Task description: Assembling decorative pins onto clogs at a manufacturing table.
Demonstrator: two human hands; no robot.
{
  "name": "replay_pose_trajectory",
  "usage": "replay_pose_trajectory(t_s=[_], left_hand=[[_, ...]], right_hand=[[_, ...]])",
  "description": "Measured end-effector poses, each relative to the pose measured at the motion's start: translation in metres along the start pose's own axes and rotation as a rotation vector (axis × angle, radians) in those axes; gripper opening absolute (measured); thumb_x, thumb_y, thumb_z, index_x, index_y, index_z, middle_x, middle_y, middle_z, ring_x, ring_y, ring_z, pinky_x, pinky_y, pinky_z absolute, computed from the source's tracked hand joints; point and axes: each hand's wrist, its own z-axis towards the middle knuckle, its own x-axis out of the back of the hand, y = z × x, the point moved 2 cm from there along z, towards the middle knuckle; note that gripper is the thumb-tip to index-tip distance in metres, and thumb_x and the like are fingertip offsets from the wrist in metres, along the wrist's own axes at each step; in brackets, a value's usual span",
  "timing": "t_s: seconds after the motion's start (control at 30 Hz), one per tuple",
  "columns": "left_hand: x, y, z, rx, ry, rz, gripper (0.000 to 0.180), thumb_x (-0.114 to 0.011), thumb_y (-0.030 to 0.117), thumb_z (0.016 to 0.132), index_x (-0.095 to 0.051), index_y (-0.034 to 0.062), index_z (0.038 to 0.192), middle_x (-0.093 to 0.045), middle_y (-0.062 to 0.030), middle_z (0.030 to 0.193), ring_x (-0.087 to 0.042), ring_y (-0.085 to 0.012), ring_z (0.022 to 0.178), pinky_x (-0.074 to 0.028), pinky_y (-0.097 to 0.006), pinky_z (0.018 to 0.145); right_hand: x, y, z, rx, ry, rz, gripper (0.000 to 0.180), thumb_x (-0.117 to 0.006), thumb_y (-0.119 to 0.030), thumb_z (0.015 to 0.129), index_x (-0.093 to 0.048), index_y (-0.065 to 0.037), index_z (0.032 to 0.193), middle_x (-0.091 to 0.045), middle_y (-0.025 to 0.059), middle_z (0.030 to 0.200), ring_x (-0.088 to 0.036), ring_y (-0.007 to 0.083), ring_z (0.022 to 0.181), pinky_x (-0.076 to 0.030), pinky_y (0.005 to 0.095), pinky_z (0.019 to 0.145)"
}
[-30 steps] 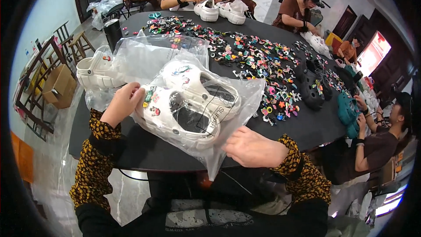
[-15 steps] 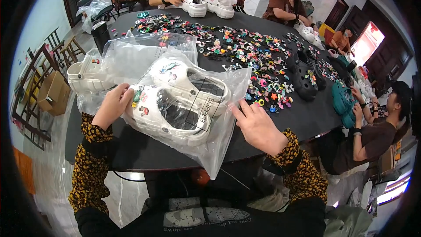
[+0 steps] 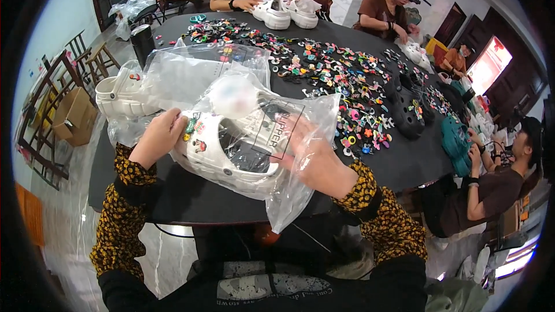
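Note:
A pair of white clogs with colorful charms lies inside a clear plastic bag with black print, near the table's front edge. My left hand is closed on the bag at the toe of the nearer clog, thumb beside the charms. Seen through the plastic, my right hand reaches into the bag's mouth, thumb and fingers around the farther clog's heel; its fingertips are partly hidden. Much of that clog's toe is blurred. Behind the bag, to the left, stands another white clog, partly under a second clear bag.
Loose shoe charms cover much of the dark table. Black clogs and teal clogs are on the right. A dark cylinder stands at far left. Co-workers handle shoes around the table; a cardboard box sits on the floor.
My right hand has moved left from the bag's edge into its mouth, reaching the clogs' heels. My left hand keeps its hold at the toe. The whole view has shifted slightly.

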Motion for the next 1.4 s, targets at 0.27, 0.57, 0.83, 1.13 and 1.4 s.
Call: replay_pose_trajectory(t_s=[0.27,0.57,0.83,1.13,1.4], left_hand=[[0.000,0.001,-0.004,-0.006,-0.006,0.000,0.027,-0.050,0.024,0.093,-0.053,-0.0031,0.089,-0.058,-0.0264,0.081,-0.055,-0.0444,0.081,-0.043,-0.046,0.070],[0.004,0.017,-0.010,-0.012,0.002,0.058,0.027,-0.053,0.023,0.091,-0.053,-0.0036,0.086,-0.059,-0.0250,0.081,-0.056,-0.0440,0.081,-0.044,-0.048,0.070],[0.015,0.016,-0.018,-0.018,-0.054,-0.085,0.027,-0.053,0.019,0.092,-0.058,-0.0034,0.107,-0.064,-0.0169,0.083,-0.062,-0.0247,0.074,-0.048,-0.034,0.069],[0.025,0.029,0.008,0.222,-0.174,-0.544,0.046,-0.047,0.036,0.097,-0.056,-0.0040,0.117,-0.061,-0.0061,0.101,-0.057,-0.0144,0.087,-0.049,-0.029,0.071],[-0.004,0.080,0.040,0.200,-0.204,-0.695,0.029,-0.054,0.030,0.095,-0.060,0.0028,0.088,-0.053,0.0048,0.071,-0.046,-0.0039,0.062,-0.036,-0.022,0.054]], right_hand=[[-0.027,0.023,0.012,0.019,-0.228,-0.181,0.070,-0.062,-0.049,0.081,-0.050,0.007,0.121,-0.060,0.0210,0.088,-0.060,0.0348,0.081,-0.047,0.0438,0.077],[-0.046,0.026,0.030,0.324,0.004,-0.185,0.031,-0.061,-0.027,0.080,-0.061,0.000,0.094,-0.061,0.0160,0.092,-0.061,0.0317,0.083,-0.050,0.0405,0.074],[-0.035,0.006,0.025,0.037,-0.045,-0.159,0.021,-0.062,-0.019,0.074,-0.052,-0.005,0.087,-0.054,0.0150,0.082,-0.056,0.0336,0.082,-0.046,0.0445,0.071],[0.028,-0.018,0.000,0.266,-0.082,-0.253,0.033,-0.067,-0.018,0.070,-0.060,-0.004,0.099,-0.057,0.0110,0.096,-0.056,0.0279,0.087,-0.046,0.0395,0.075],[0.056,-0.028,-0.019,0.312,-0.082,-0.244,0.018,-0.056,-0.016,0.075,-0.060,-0.006,0.089,-0.055,0.0041,0.085,-0.054,0.0190,0.081,-0.043,0.0314,0.068]])
